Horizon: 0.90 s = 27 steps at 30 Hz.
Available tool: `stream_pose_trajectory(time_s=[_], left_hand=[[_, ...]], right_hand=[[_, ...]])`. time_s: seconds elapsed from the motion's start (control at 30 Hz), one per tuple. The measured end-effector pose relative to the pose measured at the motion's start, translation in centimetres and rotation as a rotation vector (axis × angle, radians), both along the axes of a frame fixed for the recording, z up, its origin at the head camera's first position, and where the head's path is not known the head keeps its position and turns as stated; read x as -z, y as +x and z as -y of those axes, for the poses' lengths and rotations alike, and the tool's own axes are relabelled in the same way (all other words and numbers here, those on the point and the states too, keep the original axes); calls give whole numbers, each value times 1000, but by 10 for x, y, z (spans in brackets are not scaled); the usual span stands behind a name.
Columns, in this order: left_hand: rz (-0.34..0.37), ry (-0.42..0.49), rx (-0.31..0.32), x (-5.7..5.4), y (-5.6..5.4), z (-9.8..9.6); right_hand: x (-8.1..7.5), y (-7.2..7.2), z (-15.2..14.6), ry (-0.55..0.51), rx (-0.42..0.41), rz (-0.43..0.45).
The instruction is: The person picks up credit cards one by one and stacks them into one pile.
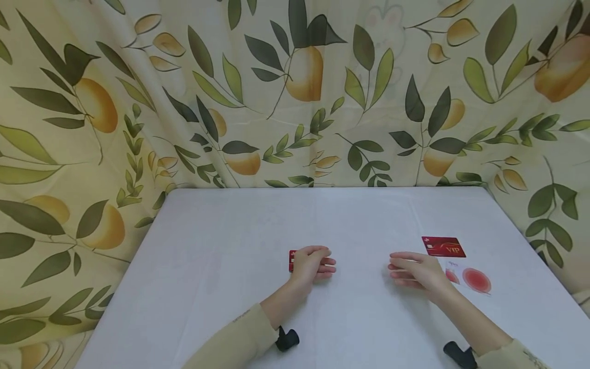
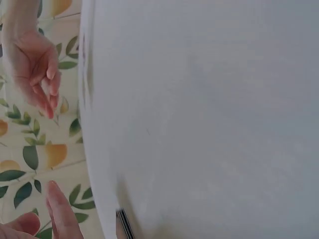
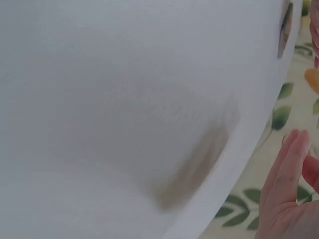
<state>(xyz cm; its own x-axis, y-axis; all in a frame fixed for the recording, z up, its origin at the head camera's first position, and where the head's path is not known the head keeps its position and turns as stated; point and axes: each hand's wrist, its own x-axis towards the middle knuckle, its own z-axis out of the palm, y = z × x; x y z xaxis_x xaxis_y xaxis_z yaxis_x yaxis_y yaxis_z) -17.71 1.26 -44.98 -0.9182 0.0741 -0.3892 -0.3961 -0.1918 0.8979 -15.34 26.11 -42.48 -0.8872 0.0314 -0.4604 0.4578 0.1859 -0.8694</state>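
My left hand [image 1: 311, 264] hovers over a red card [image 1: 291, 261] on the white table, hiding most of it. Its fingers are relaxed and point right, holding nothing. In the left wrist view, the fingers [image 2: 65, 214] are straight, and a dark-striped edge [image 2: 124, 224] shows low on the cloth. Facing it, my right hand [image 1: 417, 274] is loosely extended above the table, also holding nothing. Just beyond it lies a red card marked VIP [image 1: 443, 247]. Beside its wrist is a whitish card with a pink-red disc and strawberry print [image 1: 477, 280], partly covered by the hand.
A smooth white cloth covers the table [image 1: 221, 230]. Behind and at both sides hangs a curtain [image 1: 276, 128] printed with leaves and orange fruit. Black wrist mounts [image 1: 288, 340] stick out near both sleeves.
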Motion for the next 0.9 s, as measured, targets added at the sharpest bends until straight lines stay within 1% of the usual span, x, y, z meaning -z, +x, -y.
stream_pose_trajectory(time_s=[0.1, 0.17, 0.37, 0.47, 0.63, 0.77, 0.9], left_hand=[[15, -7, 24, 1, -2, -18], [30, 5, 41, 1, -3, -30], [99, 22, 91, 0, -8, -65], [124, 17, 111, 1, -11, -81], [161, 14, 127, 4, -12, -112], [174, 53, 147, 7, -11, -135], [187, 107, 187, 9, -11, -152]], right_hand=[[0, 4, -18, -22, 6, 8], [0, 6, -30, -43, 2, 20], [1, 8, -69, -80, 7, 64], [3, 10, -86, -156, 24, 91], [4, 15, -116, -348, 91, 119], [5, 17, -138, -399, 127, 113], [10, 17, -155, -435, 169, 145]])
